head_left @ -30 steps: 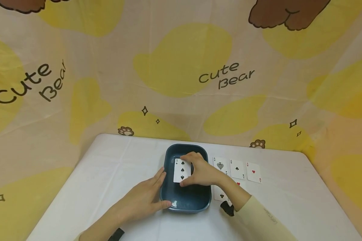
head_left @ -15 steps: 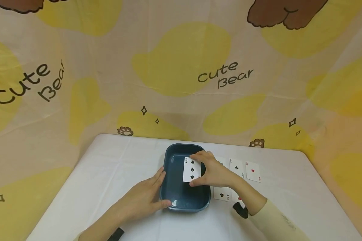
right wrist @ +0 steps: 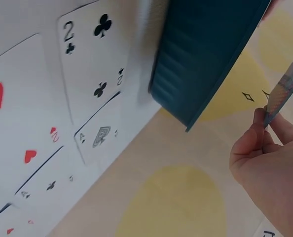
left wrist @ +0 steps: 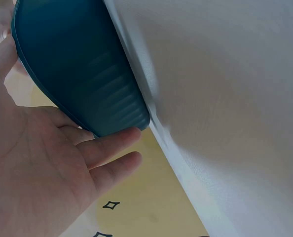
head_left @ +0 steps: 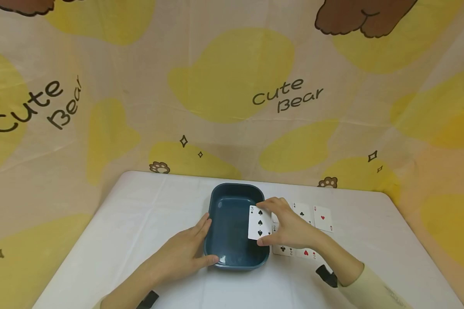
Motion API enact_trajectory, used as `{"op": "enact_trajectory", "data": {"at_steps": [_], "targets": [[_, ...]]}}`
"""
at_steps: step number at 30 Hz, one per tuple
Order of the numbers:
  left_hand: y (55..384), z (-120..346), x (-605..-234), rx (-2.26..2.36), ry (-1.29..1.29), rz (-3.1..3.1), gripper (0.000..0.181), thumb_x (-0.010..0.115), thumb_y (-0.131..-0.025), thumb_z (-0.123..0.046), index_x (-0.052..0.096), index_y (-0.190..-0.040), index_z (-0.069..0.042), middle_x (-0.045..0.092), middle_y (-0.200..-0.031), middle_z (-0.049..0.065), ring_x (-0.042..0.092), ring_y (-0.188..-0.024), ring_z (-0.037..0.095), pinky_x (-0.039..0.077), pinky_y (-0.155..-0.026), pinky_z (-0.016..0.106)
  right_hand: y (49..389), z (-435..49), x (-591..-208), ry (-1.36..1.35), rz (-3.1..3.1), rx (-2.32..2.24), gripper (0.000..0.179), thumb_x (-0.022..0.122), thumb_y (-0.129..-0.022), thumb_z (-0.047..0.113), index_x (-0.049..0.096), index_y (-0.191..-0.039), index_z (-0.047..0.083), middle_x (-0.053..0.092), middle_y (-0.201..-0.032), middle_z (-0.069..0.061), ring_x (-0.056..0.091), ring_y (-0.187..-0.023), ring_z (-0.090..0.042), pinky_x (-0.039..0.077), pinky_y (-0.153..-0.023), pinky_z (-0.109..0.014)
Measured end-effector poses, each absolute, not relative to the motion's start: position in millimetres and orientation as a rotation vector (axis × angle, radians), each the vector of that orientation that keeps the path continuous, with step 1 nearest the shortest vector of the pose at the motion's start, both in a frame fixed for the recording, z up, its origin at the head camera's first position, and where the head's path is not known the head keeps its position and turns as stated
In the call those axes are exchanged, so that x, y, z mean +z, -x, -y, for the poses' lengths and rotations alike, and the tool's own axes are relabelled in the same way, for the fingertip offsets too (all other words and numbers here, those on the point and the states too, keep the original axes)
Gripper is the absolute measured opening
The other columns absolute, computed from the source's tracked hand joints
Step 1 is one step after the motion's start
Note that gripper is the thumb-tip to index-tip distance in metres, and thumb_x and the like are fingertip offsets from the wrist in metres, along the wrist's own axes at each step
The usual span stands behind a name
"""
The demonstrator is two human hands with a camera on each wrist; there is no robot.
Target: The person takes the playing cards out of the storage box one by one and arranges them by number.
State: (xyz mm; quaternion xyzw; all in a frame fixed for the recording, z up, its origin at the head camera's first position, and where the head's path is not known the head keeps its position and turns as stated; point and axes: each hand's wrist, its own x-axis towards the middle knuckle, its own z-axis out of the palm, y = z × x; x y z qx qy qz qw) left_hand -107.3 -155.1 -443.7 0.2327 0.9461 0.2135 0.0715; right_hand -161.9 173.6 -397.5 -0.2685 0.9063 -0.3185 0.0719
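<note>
My right hand (head_left: 291, 225) pinches a three of spades playing card (head_left: 256, 227) by its far and near edges, thumb at the near edge. The card is raised over the right rim of a dark blue rectangular tray (head_left: 228, 236), its face up. In the right wrist view the same card (right wrist: 289, 86) appears nearly edge-on, well above the tabletop. My left hand (head_left: 183, 253) rests along the tray's left side with fingers extended, the thumb on the near left corner. The left wrist view has these fingers (left wrist: 112, 148) straight against the tray's outer wall.
Right of the tray, cards lie face up in two rows. The far row has an ace of spades (right wrist: 101, 137), an ace of clubs (head_left: 301, 210) and an ace of hearts (head_left: 323, 218); nearer lie a two of clubs (right wrist: 94, 57) and a two of hearts (right wrist: 18, 128). A patterned cloth (head_left: 232, 77) hangs behind.
My right hand has carried the three of spades rightward from over the tray's middle to its right rim. The left hand and tray have stayed in place.
</note>
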Motion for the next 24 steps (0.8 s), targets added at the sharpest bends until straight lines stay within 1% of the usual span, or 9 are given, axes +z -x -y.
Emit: {"op": "enact_trajectory", "data": {"at_steps": [4,8,12,14,21,24], "targets": [[107.7,155.3,-443.6,0.632,-0.705,-2.847,0.106,0.058,-0.094,-0.074,0.024,-0.166,-0.005,0.012,-0.175,0.004,0.041,-0.149,0.036,0.039,-0.118,0.053,155.6,-182.4,-398.1,0.815,-2.733,-0.976,0.087,0.095,-0.075,0.041,0.056,-0.148,0.013,0.050,-0.145,-0.003,0.041,-0.133,-0.025,0.049,-0.103,-0.056],[107.8,155.2,-443.3,0.638,-0.714,-2.844,0.105,0.059,-0.095,-0.072,0.024,-0.166,-0.004,0.012,-0.175,0.005,0.040,-0.150,0.036,0.039,-0.118,0.053,148.8,-194.8,-401.0,0.806,-2.739,-0.967,0.087,0.094,-0.075,0.046,0.055,-0.147,0.016,0.049,-0.146,-0.004,0.041,-0.135,-0.027,0.047,-0.103,-0.059],[108.1,154.7,-443.7,0.636,-0.719,-2.847,0.104,0.061,-0.095,-0.070,0.024,-0.166,-0.004,0.012,-0.175,0.005,0.040,-0.149,0.036,0.039,-0.118,0.054,142.7,-208.7,-405.6,0.808,-2.764,-0.965,0.089,0.094,-0.075,0.049,0.055,-0.147,0.014,0.050,-0.147,-0.006,0.041,-0.137,-0.032,0.045,-0.106,-0.063],[108.1,154.8,-444.0,0.633,-0.717,-2.851,0.103,0.062,-0.095,-0.069,0.024,-0.166,-0.004,0.013,-0.175,0.005,0.041,-0.149,0.036,0.039,-0.118,0.053,139.7,-215.2,-408.0,0.814,-2.781,-0.957,0.089,0.093,-0.075,0.050,0.055,-0.146,0.013,0.050,-0.147,-0.006,0.042,-0.137,-0.032,0.045,-0.106,-0.063],[107.7,155.5,-445.3,0.620,-0.705,-2.853,0.103,0.062,-0.095,-0.069,0.024,-0.166,-0.004,0.012,-0.176,0.005,0.040,-0.150,0.034,0.038,-0.119,0.052,127.5,-230.4,-415.6,0.806,-2.819,-0.912,0.087,0.094,-0.074,0.049,0.057,-0.144,0.014,0.052,-0.144,-0.002,0.045,-0.130,-0.023,0.050,-0.102,-0.056],[108.2,154.9,-445.5,0.628,-0.695,-2.846,0.104,0.062,-0.095,-0.070,0.024,-0.166,-0.005,0.013,-0.175,0.005,0.040,-0.150,0.035,0.039,-0.118,0.053,121.5,-234.4,-417.7,0.814,-2.824,-0.878,0.084,0.092,-0.077,0.048,0.056,-0.144,0.013,0.051,-0.145,-0.002,0.045,-0.129,-0.021,0.050,-0.102,-0.052]]}}
